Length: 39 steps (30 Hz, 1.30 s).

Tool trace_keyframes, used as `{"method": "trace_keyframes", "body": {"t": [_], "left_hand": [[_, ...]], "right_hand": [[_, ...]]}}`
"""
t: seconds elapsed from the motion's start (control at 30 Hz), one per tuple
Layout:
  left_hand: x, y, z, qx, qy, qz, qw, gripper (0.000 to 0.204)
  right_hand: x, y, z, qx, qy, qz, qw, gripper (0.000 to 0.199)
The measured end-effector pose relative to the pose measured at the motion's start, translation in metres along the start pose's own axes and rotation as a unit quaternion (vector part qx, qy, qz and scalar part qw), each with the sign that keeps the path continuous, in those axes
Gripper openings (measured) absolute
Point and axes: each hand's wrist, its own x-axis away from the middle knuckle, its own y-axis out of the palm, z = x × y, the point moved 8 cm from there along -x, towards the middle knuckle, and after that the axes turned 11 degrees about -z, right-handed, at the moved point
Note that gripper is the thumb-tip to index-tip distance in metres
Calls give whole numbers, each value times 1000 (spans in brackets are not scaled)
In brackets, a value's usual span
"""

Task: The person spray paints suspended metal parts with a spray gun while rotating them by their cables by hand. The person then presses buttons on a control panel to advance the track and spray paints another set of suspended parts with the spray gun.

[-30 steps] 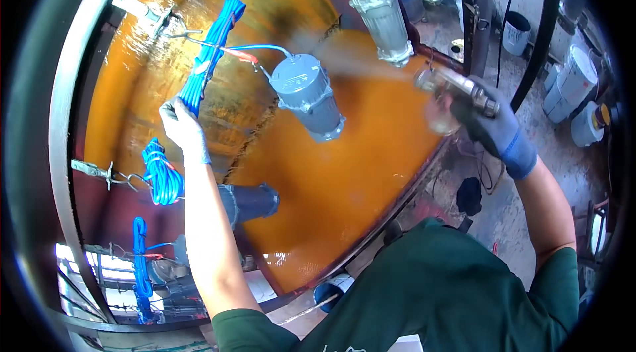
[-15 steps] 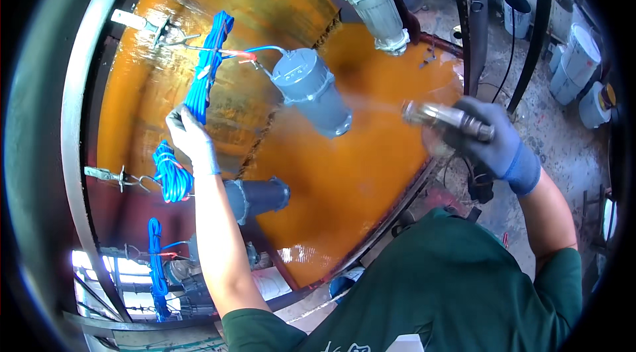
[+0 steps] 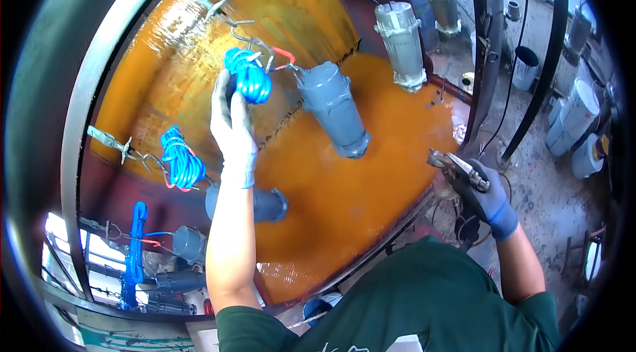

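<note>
Ten o'clock: left hand touches blue cable coil, grip cannot be told | Three o'clock: right hand grips spray gun, cup indistinct

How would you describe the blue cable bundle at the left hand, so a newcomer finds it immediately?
Find the big orange surface. Left of its middle is the gloved left hand, the blue cable bundle at its fingertips. It is the highest blue bundle in view, the only one at a hand.
</note>
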Motion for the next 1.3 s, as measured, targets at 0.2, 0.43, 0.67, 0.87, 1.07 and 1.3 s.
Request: {"method": "trace_keyframes", "body": {"t": [0.2,0.43,0.67,0.87,1.07,1.3], "left_hand": [[7,-45,-12,-3,47,59,997,59],[15,-92,-65,-194,17,108,975,65],[27,-95,-84,-317,-20,76,945,48],[36,-80,-42,-276,43,41,959,50],[40,-73,-35,-178,38,34,983,49],[39,-64,-29,-128,24,7,991,47]], "right_hand": [[13,14,6,28,109,13,994,24],[7,34,-4,1,135,23,991,28],[-29,22,-91,59,78,-56,994,36],[-82,48,-233,185,-81,-48,978,36],[-107,115,-265,318,-54,-256,911,24],[-141,108,-246,247,-105,-155,951,31]]}}
